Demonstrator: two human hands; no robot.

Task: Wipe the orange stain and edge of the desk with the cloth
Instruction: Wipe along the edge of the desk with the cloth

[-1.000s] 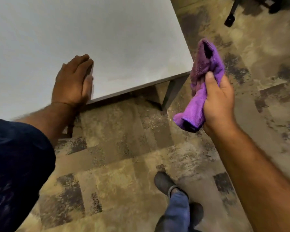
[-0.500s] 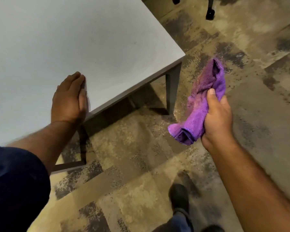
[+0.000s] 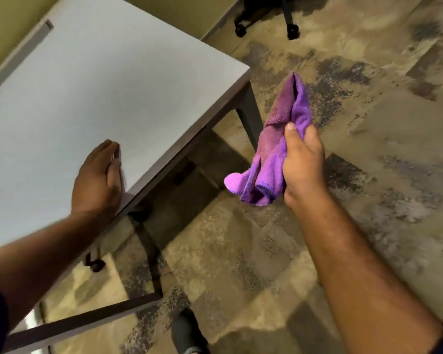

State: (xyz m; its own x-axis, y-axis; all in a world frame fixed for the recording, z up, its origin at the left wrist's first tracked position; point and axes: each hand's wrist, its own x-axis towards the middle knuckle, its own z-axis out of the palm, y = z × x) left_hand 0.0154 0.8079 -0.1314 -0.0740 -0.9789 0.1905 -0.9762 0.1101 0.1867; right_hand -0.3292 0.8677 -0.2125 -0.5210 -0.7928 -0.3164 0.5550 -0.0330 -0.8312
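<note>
The white desk (image 3: 108,93) fills the upper left, its near edge running diagonally down to the left. My left hand (image 3: 97,180) rests flat on the desktop at that edge, fingers straight and together. My right hand (image 3: 302,162) is off the desk, out over the floor to the right of the desk corner, gripping a bunched purple cloth (image 3: 279,146). The cloth shows reddish-orange staining on its upper folds. I see no orange stain on the visible desktop.
A dark desk leg (image 3: 248,116) stands under the near right corner, and a dark frame bar (image 3: 87,320) runs low at the bottom left. Chair casters (image 3: 292,29) sit on the patterned carpet at the top. My shoe (image 3: 187,330) is at the bottom centre.
The view has swung and pulled back, showing more of the desk, the wall and the chair base. My right hand with the cloth has drifted down and away from the desk corner. The left hand stays on the edge.
</note>
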